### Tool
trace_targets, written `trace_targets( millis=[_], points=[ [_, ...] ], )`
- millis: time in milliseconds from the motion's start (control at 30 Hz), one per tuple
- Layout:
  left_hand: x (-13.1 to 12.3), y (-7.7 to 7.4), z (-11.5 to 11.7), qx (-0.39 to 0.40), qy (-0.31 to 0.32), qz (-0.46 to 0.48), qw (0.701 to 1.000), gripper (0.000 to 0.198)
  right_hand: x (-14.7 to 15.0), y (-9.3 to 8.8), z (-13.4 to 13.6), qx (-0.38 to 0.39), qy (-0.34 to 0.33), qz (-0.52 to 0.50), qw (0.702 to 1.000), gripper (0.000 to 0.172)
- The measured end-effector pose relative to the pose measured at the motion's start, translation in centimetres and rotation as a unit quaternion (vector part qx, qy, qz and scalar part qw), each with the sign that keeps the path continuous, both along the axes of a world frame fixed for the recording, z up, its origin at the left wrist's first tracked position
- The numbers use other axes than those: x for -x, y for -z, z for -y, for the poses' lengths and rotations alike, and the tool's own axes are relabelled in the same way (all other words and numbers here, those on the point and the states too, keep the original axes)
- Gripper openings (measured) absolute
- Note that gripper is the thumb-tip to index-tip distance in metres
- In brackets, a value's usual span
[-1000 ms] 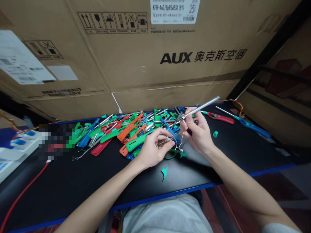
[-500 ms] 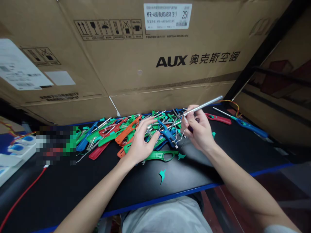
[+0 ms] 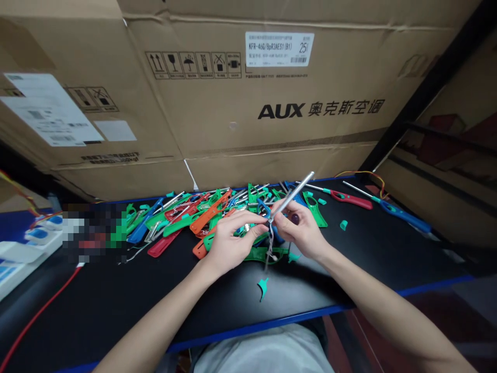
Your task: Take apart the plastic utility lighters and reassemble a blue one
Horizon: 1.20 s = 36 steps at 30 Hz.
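Note:
My right hand (image 3: 305, 235) grips a slim silver lighter tube (image 3: 297, 190) that slants up to the right. A dark purple rounded end (image 3: 295, 219) shows among its fingers; the rest of that thing is hidden. The thumb and forefinger of my left hand (image 3: 229, 241) pinch at the tube's lower end, against the right fingertips. Thin pale wires (image 3: 271, 243) dangle from there, with a small connector. Behind both hands lie loose lighter parts, among them an orange handle shell (image 3: 212, 211). Below the hands are a green handle shell (image 3: 258, 254) and a teal trigger (image 3: 263, 287).
Toward the right back lie a red lighter (image 3: 351, 199) and a blue lighter (image 3: 404, 215), beside a small teal cap (image 3: 344, 225). At left stands a white power strip (image 3: 37, 251) with a red cable (image 3: 46, 305). A large cardboard box (image 3: 217, 103) walls off the back.
My left hand has come from the heap of parts to the tube's lower end and closed there. My right hand has moved left with the tube, which now tilts more steeply.

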State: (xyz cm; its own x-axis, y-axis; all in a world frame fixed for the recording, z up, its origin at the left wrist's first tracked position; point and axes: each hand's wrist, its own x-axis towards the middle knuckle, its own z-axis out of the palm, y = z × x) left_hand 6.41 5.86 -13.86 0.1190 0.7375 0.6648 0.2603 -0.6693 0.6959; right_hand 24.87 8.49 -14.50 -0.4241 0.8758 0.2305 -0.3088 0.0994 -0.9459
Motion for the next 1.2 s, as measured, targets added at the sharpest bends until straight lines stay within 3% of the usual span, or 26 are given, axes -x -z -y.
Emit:
trace_targets(
  millis=[233, 400, 733, 900, 1033, 1200],
  points=[
    [0.11, -0.3, -0.09, 0.146, 0.02, 0.085, 0.985, 0.021, -0.2, -0.03, -0.23, -0.03, 0.014, 0.044, 0.998, 0.031],
    [0.17, -0.41, -0.21, 0.196, 0.024, 0.115, 0.974, 0.024, 0.02, -0.19, 0.01, -0.012, 0.007, 0.052, 0.999, 0.037],
    [-0.11, 0.03, -0.31, 0.183, -0.001, 0.116, 0.976, 0.031, 0.58, -0.56, 0.26, -0.021, 0.04, 0.063, 0.997, 0.04],
    [0.29, 0.11, -0.42, 0.182, 0.031, 0.102, 0.978, 0.031, 0.21, -0.55, 0.0, -0.028, 0.043, 0.052, 0.997, 0.037],
    [0.42, 0.09, -0.28, 0.157, 0.055, 0.073, 0.983, 0.022, -0.16, -0.08, -0.34, -0.019, 0.053, 0.059, 0.997, 0.041],
    [0.33, 0.04, -0.1, 0.131, 0.041, 0.054, 0.989, 0.014, -0.08, 0.16, -0.47, -0.013, 0.052, 0.061, 0.997, 0.041]
  ],
)
